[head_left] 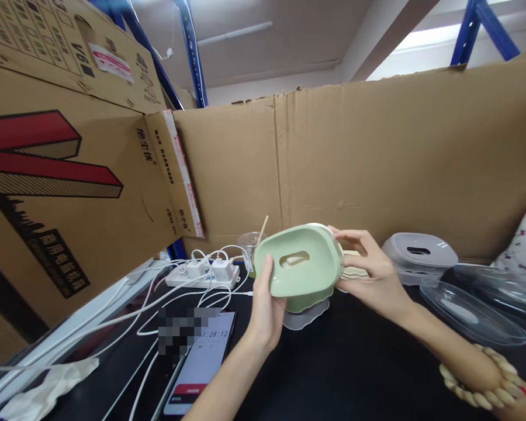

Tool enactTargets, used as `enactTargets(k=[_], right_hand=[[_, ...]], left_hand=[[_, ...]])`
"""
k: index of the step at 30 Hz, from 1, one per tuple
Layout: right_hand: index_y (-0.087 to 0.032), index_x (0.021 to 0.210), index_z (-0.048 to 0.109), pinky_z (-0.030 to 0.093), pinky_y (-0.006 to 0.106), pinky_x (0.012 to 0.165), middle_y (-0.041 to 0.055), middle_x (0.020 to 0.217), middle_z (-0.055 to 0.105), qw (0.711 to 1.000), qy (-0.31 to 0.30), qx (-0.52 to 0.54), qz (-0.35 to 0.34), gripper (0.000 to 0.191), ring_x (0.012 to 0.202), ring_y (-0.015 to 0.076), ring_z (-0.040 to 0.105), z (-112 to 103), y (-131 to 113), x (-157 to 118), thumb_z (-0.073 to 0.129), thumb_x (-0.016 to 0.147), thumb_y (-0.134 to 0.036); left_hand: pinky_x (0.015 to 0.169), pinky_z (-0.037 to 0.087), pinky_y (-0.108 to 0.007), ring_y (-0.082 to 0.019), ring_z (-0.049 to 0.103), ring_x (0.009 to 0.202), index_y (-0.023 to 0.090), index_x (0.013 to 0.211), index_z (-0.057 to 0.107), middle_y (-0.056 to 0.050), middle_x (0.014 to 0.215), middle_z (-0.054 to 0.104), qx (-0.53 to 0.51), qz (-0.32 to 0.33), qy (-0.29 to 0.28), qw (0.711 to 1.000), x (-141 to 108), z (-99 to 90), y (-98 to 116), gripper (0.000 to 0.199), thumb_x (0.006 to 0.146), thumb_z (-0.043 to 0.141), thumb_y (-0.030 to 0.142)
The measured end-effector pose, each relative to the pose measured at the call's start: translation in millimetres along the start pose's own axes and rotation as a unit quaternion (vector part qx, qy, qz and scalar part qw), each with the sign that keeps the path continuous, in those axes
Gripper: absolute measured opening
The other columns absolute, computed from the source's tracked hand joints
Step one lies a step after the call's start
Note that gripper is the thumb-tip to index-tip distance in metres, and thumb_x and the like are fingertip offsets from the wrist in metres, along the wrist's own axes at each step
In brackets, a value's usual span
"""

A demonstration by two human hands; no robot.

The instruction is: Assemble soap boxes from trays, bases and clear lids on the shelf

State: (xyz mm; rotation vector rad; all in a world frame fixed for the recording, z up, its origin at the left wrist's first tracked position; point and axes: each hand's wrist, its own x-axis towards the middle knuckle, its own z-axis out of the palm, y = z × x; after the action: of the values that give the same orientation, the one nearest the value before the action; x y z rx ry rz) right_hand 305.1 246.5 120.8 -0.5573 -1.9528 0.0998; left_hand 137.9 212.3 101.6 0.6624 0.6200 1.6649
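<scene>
Between my two hands is a light green plastic oval cover (307,275) with a rounded slot in its middle. My left hand (265,301) grips its lower left side, thumb on the face and the other fingers hidden behind. At the right end my right hand (366,266) pinches the edge, where a white rim shows behind the green. Just below and behind the cover are a green wavy-edged part and a translucent grey wavy-edged piece (304,318). How these join the cover, I cannot tell. Pale wavy-edged pieces (354,266) show behind my right fingers.
Right of my hands stand stacked whitish slotted covers (421,251) and clear oval plastic pieces (469,313). On the left are a white power strip (201,275), loose cables and a phone (204,362). A clear cup (249,242) stands behind. Cardboard (355,158) walls the back.
</scene>
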Motion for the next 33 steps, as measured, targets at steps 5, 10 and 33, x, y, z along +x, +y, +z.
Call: enactTargets(k=[5, 10, 33], right_hand=[[-0.024, 0.133, 0.035, 0.044, 0.042, 0.095, 0.014, 0.141, 0.033, 0.914, -0.025, 0.3, 0.271, 0.073, 0.126, 0.0274, 0.04, -1, -4, 3, 0.057, 0.071, -0.057], [-0.018, 0.134, 0.037, 0.047, 0.034, 0.093, 0.015, 0.129, 0.05, 0.871, -0.066, 0.271, 0.405, 0.094, 0.116, 0.0257, 0.05, -2, -15, 10, 0.071, 0.055, -0.056], [-0.019, 0.099, 0.058, 0.047, 0.027, 0.068, 0.0038, 0.093, 0.064, 0.931, -0.164, 0.058, 0.32, 0.041, 0.08, 0.0147, 0.06, -19, -24, 10, 0.049, 0.08, -0.055]], left_hand=[[0.078, 0.05, -0.023, -0.015, 0.062, 0.09, 0.015, 0.108, 0.061, -0.006, 0.102, 0.065, 0.029, 0.047, 0.044, 0.997, -1, -2.3, 0, 0.043, 0.071, 0.069, 0.034], [0.073, 0.05, -0.02, -0.013, 0.061, 0.083, 0.014, 0.101, 0.061, -0.004, 0.093, 0.065, 0.12, 0.1, 0.013, 0.988, -5, -6.3, -8, 0.044, 0.066, 0.073, 0.038], [0.078, 0.051, -0.03, -0.025, 0.059, 0.101, 0.016, 0.117, 0.053, -0.01, 0.11, 0.062, 0.119, -0.054, -0.019, 0.991, -25, -5.9, -27, 0.071, 0.056, 0.077, 0.043]])
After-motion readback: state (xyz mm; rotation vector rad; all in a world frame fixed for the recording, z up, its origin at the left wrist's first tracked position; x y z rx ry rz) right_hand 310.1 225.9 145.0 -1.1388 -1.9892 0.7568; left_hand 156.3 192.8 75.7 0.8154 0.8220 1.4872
